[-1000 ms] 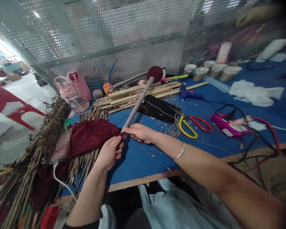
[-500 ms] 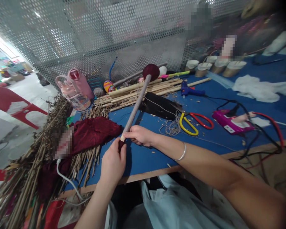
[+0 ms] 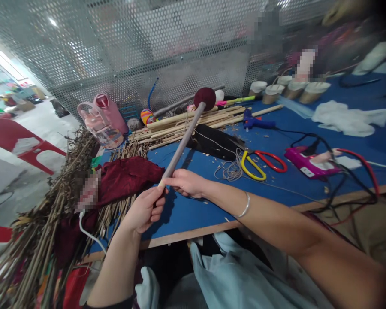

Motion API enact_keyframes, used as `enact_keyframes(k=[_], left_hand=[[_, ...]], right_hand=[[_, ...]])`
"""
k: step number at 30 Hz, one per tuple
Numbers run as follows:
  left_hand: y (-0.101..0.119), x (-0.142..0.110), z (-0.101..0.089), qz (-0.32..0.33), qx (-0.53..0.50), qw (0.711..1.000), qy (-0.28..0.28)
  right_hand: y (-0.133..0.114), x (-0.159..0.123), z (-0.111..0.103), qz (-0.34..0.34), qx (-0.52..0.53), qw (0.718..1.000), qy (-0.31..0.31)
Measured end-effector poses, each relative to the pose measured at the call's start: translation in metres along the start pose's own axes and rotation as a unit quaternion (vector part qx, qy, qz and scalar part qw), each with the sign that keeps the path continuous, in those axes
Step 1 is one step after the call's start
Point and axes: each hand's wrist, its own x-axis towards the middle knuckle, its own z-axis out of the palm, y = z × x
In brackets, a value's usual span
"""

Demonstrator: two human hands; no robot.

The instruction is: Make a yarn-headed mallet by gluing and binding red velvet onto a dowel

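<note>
A grey stick (image 3: 183,143) with a dark red round head (image 3: 205,98) slants up and away from me over the blue table (image 3: 193,210). My right hand (image 3: 187,182) pinches the stick near its lower end. My left hand (image 3: 144,209) is closed around the very bottom of the stick, where a dark red bit shows between the fingers. A dark red cloth (image 3: 128,177) lies on the table just left of both hands.
Yellow and red scissors (image 3: 259,164), a coil of string (image 3: 228,171), a black sheet (image 3: 215,143), a blue glue gun (image 3: 255,123) and a pink tool (image 3: 307,163) with cables lie to the right. Bamboo sticks (image 3: 193,120), a pink jug (image 3: 104,122) and dry twigs (image 3: 41,219) sit behind and left.
My left hand turned on the stick's lower end, from gripping upright back to a sideways hold. The stick's head rose slightly. My right hand stayed pinched on the stick.
</note>
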Motion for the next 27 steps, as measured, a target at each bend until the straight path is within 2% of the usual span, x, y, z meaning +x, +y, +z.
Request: enact_keyframes(k=[2, 3, 4, 5, 8, 9, 10, 11, 12, 14, 15, 16, 18, 21, 23, 25, 27], left_hand=[[-0.001, -0.001, 0.002, 0.041, 0.122, 0.991, 0.048], [-0.002, -0.001, 0.003, 0.07, 0.2, 0.974, 0.076], [-0.003, -0.001, 0.004, 0.104, 0.29, 0.945, 0.108], [-0.004, -0.001, 0.005, 0.138, 0.381, 0.903, 0.14], [-0.009, -0.001, 0.011, 0.193, 0.585, 0.754, 0.226], [-0.01, -0.001, 0.013, 0.193, 0.611, 0.727, 0.247], [-0.01, -0.001, 0.014, 0.191, 0.615, 0.721, 0.256], [-0.009, -0.002, 0.014, 0.188, 0.595, 0.74, 0.251], [-0.008, -0.003, 0.014, 0.178, 0.547, 0.784, 0.233], [-0.002, -0.004, 0.01, 0.128, 0.367, 0.907, 0.161], [0.001, -0.005, 0.008, 0.084, 0.258, 0.955, 0.119], [0.003, -0.006, 0.005, 0.035, 0.158, 0.983, 0.084], [0.006, -0.006, 0.0, -0.025, 0.031, 0.998, 0.04], [0.004, -0.006, -0.004, -0.005, 0.0, 1.0, 0.021], [0.001, -0.005, -0.005, 0.035, 0.047, 0.998, 0.035], [-0.001, -0.004, -0.006, 0.077, 0.147, 0.984, 0.07], [-0.003, -0.003, -0.006, 0.144, 0.295, 0.938, 0.116]], right_hand=[[-0.002, -0.002, 0.004, 0.018, -0.005, 0.999, 0.037], [-0.002, -0.003, 0.005, 0.028, -0.008, 0.998, 0.051], [-0.003, -0.003, 0.006, 0.034, -0.012, 0.998, 0.06], [-0.002, -0.003, 0.007, 0.037, -0.015, 0.997, 0.065], [0.0, -0.003, 0.006, 0.04, -0.005, 0.996, 0.076], [0.0, -0.002, 0.006, 0.043, 0.005, 0.996, 0.078], [0.001, -0.002, 0.005, 0.05, 0.017, 0.996, 0.078], [0.001, -0.001, 0.004, 0.057, 0.03, 0.995, 0.073], [0.001, -0.001, 0.003, 0.063, 0.042, 0.995, 0.064], [0.001, 0.0, 0.001, 0.065, 0.064, 0.995, 0.038], [0.001, 0.0, 0.0, 0.057, 0.073, 0.995, 0.024], [0.002, 0.0, 0.0, 0.045, 0.079, 0.996, 0.011], [0.002, 0.0, -0.001, 0.018, 0.078, 0.997, -0.013], [0.004, -0.001, 0.0, 0.0, 0.049, 0.999, -0.024], [0.004, -0.002, 0.002, 0.005, 0.037, 0.999, -0.014], [0.004, -0.003, 0.006, 0.016, 0.04, 0.999, 0.003], [0.004, -0.003, 0.01, 0.028, 0.051, 0.998, 0.024]])
